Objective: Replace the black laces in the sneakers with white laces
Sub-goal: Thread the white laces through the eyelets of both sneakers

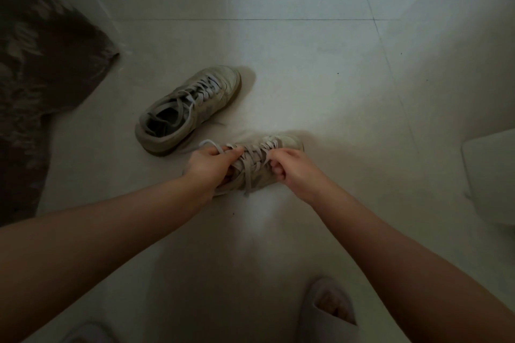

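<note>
Both hands work the pale flat lace (252,160) of the near beige low-top sneaker (281,145): left hand (213,166) and right hand (289,168) each pinch a strand in their fingers. It is probably the tightening step; tying comes next.

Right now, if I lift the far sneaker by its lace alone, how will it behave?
The far sneaker would probably dangle and swing, since its lace looks soft and loosely looped. It may slip through the eyelets a little before bearing weight, as it seems slack. The shoe looks stiff enough to hold its shape, and it will likely tilt as it rises.
</note>
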